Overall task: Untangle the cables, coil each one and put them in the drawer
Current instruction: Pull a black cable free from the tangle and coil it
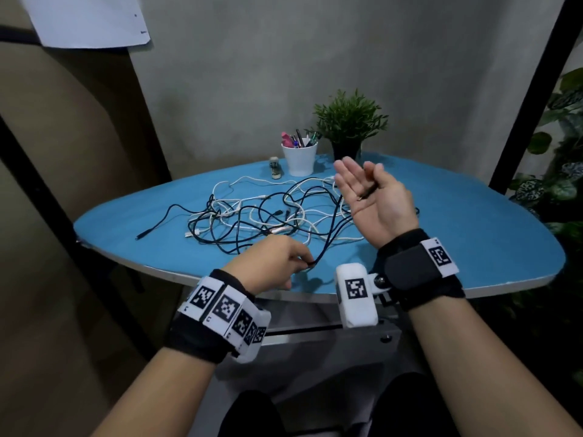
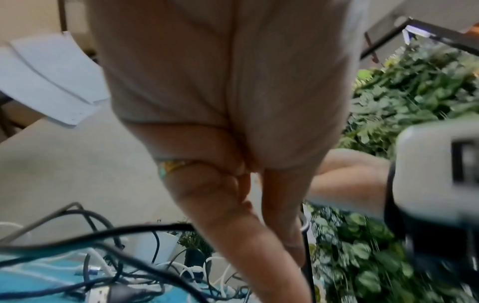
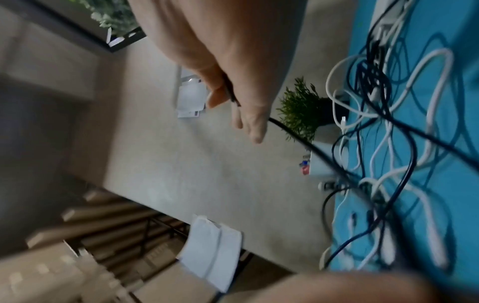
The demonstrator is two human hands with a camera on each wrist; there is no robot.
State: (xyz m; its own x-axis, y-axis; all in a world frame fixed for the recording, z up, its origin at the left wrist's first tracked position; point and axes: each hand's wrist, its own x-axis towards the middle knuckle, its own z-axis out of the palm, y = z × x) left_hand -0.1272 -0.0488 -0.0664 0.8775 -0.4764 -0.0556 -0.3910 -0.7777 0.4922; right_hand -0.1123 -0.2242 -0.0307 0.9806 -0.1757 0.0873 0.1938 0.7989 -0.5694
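Observation:
A tangle of black and white cables (image 1: 268, 212) lies in the middle of the blue table (image 1: 457, 234). My left hand (image 1: 307, 263) hovers near the table's front edge and pinches a black cable (image 1: 331, 228) between thumb and fingertips. That cable rises from the pinch toward my right hand (image 1: 366, 190). The right hand is raised palm up, fingers mostly straight, and its thumb presses the cable's plug end against the palm. In the right wrist view the thumb (image 3: 217, 96) clamps the black cable (image 3: 298, 135). In the left wrist view the fingertips (image 2: 295, 254) touch a thin black cable (image 2: 308, 266).
At the table's back stand a white cup of pens (image 1: 299, 159), a small potted plant (image 1: 348, 121) and a little figurine (image 1: 275, 167). Leafy plants (image 1: 561, 184) fill the right side. A grey metal panel (image 1: 315, 337) sits below the table's front edge.

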